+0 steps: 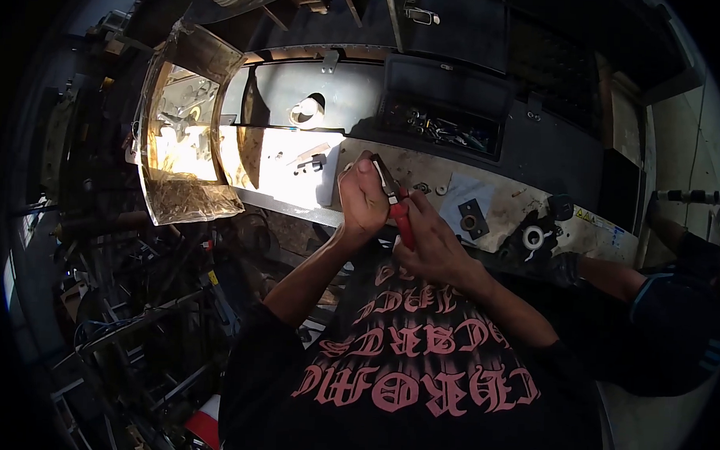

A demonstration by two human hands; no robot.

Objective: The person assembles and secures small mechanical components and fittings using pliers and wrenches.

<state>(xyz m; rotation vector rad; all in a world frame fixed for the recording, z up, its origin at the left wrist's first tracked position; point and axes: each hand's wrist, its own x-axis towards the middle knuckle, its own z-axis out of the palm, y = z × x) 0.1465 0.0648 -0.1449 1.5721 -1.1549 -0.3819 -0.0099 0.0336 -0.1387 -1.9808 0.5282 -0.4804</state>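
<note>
My right hand (437,242) is wrapped round the red handles (402,220) of a plier-like hand tool. The tool's metal head (385,175) points up and left, against my left hand. My left hand (363,200) is closed beside that head, with its thumb up. Whether a small part sits in the left fingers or the jaws is hidden. Both hands are over the near edge of a long workbench (355,152), in front of my body.
A dark tray of loose tools (446,131) lies at the back. A dirty clear guard (194,207) stands left, near a white roll-like object (307,110). A black plate with a ring (472,219) and a white ring (532,236) lie right. Another person (678,311) is at far right.
</note>
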